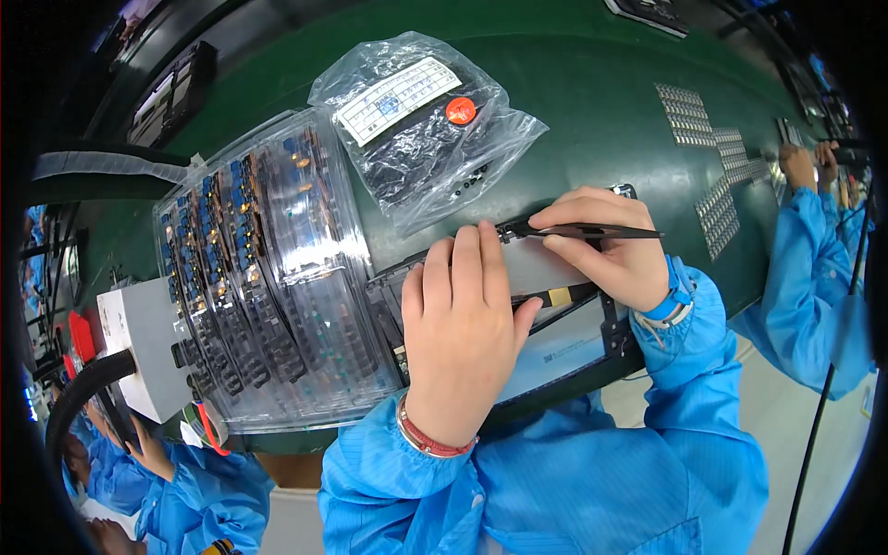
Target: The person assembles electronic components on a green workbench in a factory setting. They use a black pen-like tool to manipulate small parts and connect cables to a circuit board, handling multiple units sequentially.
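Observation:
In front of me lies a flat tablet-like device [566, 356] with a black frame and pale, shiny panels. My left hand [462, 333] rests on its left part, fingers stretched out and thumb apart, covering what is beneath. Black tweezers [601, 230] are pinched in my right hand [622, 264], their tip end at the device's far edge. Whether the tips grip anything is too small to tell. A black strip with a yellow patch [561, 297] crosses the device beside my left thumb.
Left of the device stands a clear plastic tray [319, 236] with rows of flex-cable parts. Beyond lies a clear bag [407, 171] of black parts, with small black pieces [472, 181] near its opening. Metal part sheets [684, 116] lie right. A white box [143, 351] and co-workers' hands [797, 166] flank the bench.

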